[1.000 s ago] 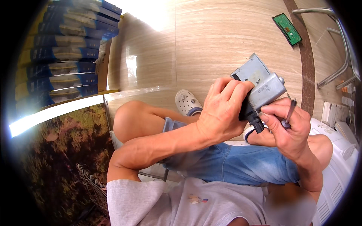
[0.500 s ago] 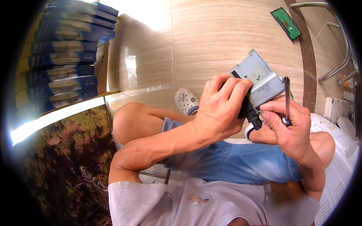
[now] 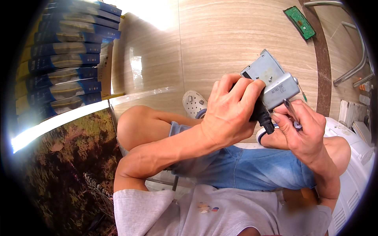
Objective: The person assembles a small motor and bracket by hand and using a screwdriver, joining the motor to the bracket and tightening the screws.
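Observation:
A grey metal housing (image 3: 280, 91) with a flat plate at its far end is held above my knees. My left hand (image 3: 232, 114) is closed round its left side, fingers over the top. A black plastic part (image 3: 263, 118) with a stubby round end juts out below it. At the housing's near right edge, my right hand (image 3: 305, 128) has thumb and forefinger pinched together; what lies between the fingertips is hidden. The same hand carries a screwdriver (image 3: 291, 110), its metal shaft slanting up and its handle mostly hidden in the fingers. A thin green-ended piece (image 3: 304, 96) shows beside the housing.
A green circuit board (image 3: 300, 23) lies on the tiled floor at the far right, near bent metal tube legs (image 3: 350, 74). Stacked blue boxes (image 3: 71, 59) stand at the left, behind a dark patterned panel (image 3: 67, 169). A white plastic appliance (image 3: 354, 169) is at my right.
The screwdriver has swung from nearly upright to a leftward slant, its tip now lower. The housing has turned slightly, and more of the green-ended piece shows. Both hands keep their places.

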A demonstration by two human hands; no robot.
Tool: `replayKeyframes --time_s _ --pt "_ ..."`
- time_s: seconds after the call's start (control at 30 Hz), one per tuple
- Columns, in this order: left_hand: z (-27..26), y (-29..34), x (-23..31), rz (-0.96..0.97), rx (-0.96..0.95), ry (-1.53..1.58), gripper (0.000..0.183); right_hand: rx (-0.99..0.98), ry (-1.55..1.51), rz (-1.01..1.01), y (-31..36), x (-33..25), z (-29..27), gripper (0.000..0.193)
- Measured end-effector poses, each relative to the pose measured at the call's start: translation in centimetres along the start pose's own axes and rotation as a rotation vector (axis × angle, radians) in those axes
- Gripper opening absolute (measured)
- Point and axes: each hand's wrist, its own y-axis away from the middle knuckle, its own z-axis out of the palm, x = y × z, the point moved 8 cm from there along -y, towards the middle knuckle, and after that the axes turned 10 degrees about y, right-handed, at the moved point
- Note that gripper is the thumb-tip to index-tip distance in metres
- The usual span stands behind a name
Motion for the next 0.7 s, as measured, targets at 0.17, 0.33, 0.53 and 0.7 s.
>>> replayKeyframes --time_s 0.17,0.33,0.53,0.7 --pt "-0.30 0.14 0.10 0.019 0.010 -0.016 0.062 -0.022 0.043 0.008 -0.17 0.12 0.20 0.014" --pt "-0.39 0.23 0.19 0.054 0.038 -0.023 0.061 -0.008 -0.016 0.054 -0.20 0.33 0.35 0.013" --pt "-0.19 0.53 0.10 0.057 0.024 -0.036 0.059 0.023 0.005 0.093 0.19 0.47 0.88 0.014" --pt "-0.24 0.65 0.00 0.047 0.019 -0.044 0.058 0.047 0.058 0.055 0.26 0.19 0.98 0.016"
